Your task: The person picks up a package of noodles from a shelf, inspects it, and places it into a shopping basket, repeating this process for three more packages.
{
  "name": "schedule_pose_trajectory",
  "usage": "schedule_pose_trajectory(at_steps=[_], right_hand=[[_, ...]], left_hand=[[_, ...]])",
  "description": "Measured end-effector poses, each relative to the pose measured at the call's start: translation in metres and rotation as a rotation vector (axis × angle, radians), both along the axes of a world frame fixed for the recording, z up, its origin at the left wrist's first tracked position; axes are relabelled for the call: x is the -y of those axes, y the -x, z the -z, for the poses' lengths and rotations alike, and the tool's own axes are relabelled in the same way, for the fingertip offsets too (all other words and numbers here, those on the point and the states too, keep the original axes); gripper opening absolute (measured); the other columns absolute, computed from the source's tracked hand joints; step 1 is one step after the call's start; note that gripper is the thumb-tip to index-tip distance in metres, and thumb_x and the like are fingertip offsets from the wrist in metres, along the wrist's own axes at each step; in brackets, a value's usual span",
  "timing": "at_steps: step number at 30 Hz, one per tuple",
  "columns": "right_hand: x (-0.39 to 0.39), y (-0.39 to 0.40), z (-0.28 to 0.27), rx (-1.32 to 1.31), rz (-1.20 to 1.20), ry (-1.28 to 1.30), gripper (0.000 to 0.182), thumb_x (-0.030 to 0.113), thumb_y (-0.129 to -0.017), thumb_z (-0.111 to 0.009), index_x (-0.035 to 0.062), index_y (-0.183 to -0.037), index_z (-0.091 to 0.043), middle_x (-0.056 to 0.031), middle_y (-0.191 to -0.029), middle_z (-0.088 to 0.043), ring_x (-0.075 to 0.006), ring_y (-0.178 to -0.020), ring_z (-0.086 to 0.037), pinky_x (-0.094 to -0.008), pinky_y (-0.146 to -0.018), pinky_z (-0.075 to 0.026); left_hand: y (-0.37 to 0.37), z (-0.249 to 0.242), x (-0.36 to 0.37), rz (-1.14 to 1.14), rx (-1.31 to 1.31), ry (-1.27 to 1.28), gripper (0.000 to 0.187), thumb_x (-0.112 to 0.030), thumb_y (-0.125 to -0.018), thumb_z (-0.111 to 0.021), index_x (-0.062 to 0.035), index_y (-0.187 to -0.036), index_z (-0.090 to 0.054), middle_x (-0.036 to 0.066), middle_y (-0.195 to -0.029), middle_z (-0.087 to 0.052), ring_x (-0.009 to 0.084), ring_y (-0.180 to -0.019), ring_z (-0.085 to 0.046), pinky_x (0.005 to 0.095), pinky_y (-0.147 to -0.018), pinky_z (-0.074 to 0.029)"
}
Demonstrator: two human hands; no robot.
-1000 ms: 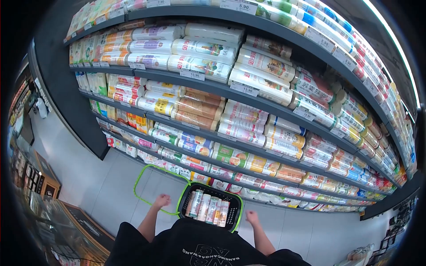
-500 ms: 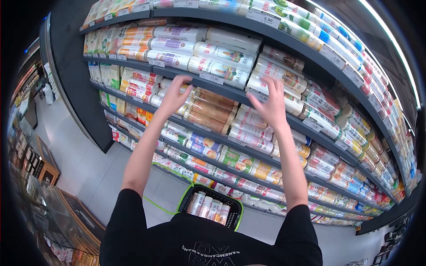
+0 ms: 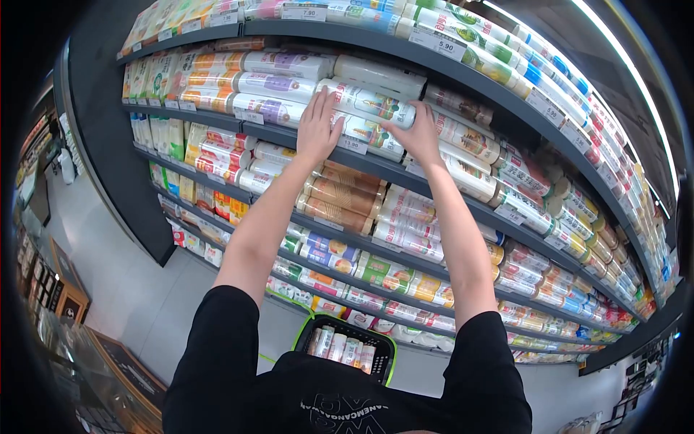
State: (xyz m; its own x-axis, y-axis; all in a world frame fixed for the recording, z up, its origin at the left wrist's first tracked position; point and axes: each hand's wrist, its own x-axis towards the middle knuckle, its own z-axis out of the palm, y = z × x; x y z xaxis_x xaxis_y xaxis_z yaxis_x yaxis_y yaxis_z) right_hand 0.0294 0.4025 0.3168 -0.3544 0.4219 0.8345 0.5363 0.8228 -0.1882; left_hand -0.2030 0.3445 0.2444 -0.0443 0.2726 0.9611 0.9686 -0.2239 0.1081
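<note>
A white cylindrical pack of dried noodles [image 3: 369,103] lies on the upper shelf, on top of a similar pack, with both hands on it. My left hand [image 3: 318,129] has its fingers over the pack's left end, its thumb lower at the front. At the opposite end, my right hand [image 3: 419,136] closes round the pack, fingers behind and thumb in front. Part of the pack's left end is hidden by my fingers. A price tag [image 3: 353,145] on the shelf edge sits just below, between the hands.
A black shopping basket [image 3: 390,359] with a green rim stands on the floor before me, several noodle packs inside. Purple-and-white packs [image 3: 278,87] lie left of my hands. The shelf board above [image 3: 347,34] overhangs this row. More stocked shelves curve away to the right.
Both hands have moved from in front of the shelf up to the white noodle pack. They were open and apart from it; now they hold its two ends.
</note>
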Motion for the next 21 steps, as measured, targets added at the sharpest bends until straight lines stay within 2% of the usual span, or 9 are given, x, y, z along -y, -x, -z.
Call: schedule_pose_trajectory(at_steps=[1,5,10,12,13,14,18,20,21], right_hand=[[0.007,0.0,0.001,-0.039,-0.021,0.03,0.07,0.034,-0.068,-0.083,0.0013,-0.12,-0.05,-0.0204,-0.119,-0.048,-0.0383,-0.115,-0.049,-0.0436,-0.095,-0.044],[0.022,0.002,0.008,-0.113,-0.09,-0.097,0.067,0.023,-0.064,-0.086,0.0072,-0.12,-0.051,-0.0159,-0.118,-0.04,-0.0372,-0.111,-0.049,-0.0423,-0.094,-0.045],[0.026,0.002,0.003,-0.108,-0.078,0.017,0.067,0.02,-0.062,-0.087,0.0058,-0.118,-0.054,-0.0159,-0.119,-0.043,-0.0336,-0.113,-0.049,-0.0394,-0.094,-0.045],[0.037,0.004,-0.005,-0.056,-0.065,-0.127,0.065,0.019,-0.062,-0.087,0.0053,-0.117,-0.054,-0.0162,-0.118,-0.05,-0.0313,-0.113,-0.052,-0.0385,-0.093,-0.046],[0.044,0.003,-0.006,-0.109,-0.1,0.08,0.063,0.021,-0.063,-0.087,0.0037,-0.114,-0.055,-0.0164,-0.114,-0.056,-0.0309,-0.111,-0.055,-0.039,-0.091,-0.046],[0.054,0.004,-0.011,-0.103,-0.096,0.086,0.063,0.021,-0.063,-0.087,0.0037,-0.114,-0.055,-0.0164,-0.114,-0.056,-0.0309,-0.111,-0.055,-0.039,-0.091,-0.046],[0.083,0.007,-0.02,-0.182,-0.09,-0.071,0.059,0.025,-0.062,-0.086,-0.0011,-0.105,-0.054,-0.0152,-0.104,-0.055,-0.0305,-0.098,-0.056,-0.0381,-0.086,-0.046],[0.094,0.0,-0.019,-0.26,-0.097,-0.051,0.061,0.026,-0.062,-0.087,-0.002,-0.105,-0.054,-0.0153,-0.103,-0.056,-0.0287,-0.096,-0.057,-0.0372,-0.085,-0.046],[0.102,-0.004,-0.018,-0.343,-0.13,-0.002,0.061,0.027,-0.064,-0.087,-0.002,-0.105,-0.054,-0.0137,-0.101,-0.058,-0.0235,-0.092,-0.059,-0.0342,-0.081,-0.047]], left_hand=[[0.002,0.001,-0.003,0.015,0.018,-0.026,0.061,-0.03,-0.092,-0.052,0.0025,-0.141,-0.033,0.023,-0.148,-0.032,0.0397,-0.134,-0.034,0.0458,-0.109,-0.03],[0.003,0.005,-0.006,-0.02,0.067,-0.013,0.072,-0.034,-0.088,-0.055,0.0033,-0.143,-0.028,0.023,-0.151,-0.024,0.0386,-0.135,-0.032,0.0449,-0.109,-0.031],[0.008,0.008,-0.008,0.023,0.059,-0.029,0.074,-0.035,-0.088,-0.055,0.0027,-0.144,-0.025,0.023,-0.151,-0.025,0.0386,-0.135,-0.032,0.0443,-0.11,-0.03],[0.009,0.008,-0.007,0.049,0.064,-0.049,0.074,-0.036,-0.089,-0.055,0.0027,-0.144,-0.024,0.023,-0.151,-0.025,0.0385,-0.135,-0.032,0.0437,-0.11,-0.03],[0.011,0.009,-0.008,0.057,0.061,-0.05,0.076,-0.04,-0.09,-0.054,0.0029,-0.145,-0.023,0.023,-0.15,-0.026,0.0386,-0.135,-0.032,0.0436,-0.111,-0.029],[0.013,0.01,-0.008,0.06,0.068,-0.045,0.076,-0.04,-0.09,-0.054,0.0029,-0.145,-0.023,0.023,-0.15,-0.026,0.0386,-0.135,-0.032,0.0436,-0.111,-0.029],[0.016,0.013,-0.008,0.151,0.069,-0.08,0.079,-0.048,-0.091,-0.049,0.0026,-0.145,-0.022,0.023,-0.149,-0.029,0.0389,-0.135,-0.032,0.044,-0.111,-0.028],[0.018,0.015,-0.01,0.205,0.061,-0.094,0.08,-0.049,-0.091,-0.048,0.0027,-0.145,-0.021,0.023,-0.149,-0.029,0.0393,-0.134,-0.033,0.0443,-0.111,-0.027],[0.018,0.015,-0.008,0.221,0.05,-0.113,0.081,-0.049,-0.09,-0.049,0.0027,-0.145,-0.021,0.023,-0.149,-0.03,0.0399,-0.133,-0.033,0.0445,-0.111,-0.026]])
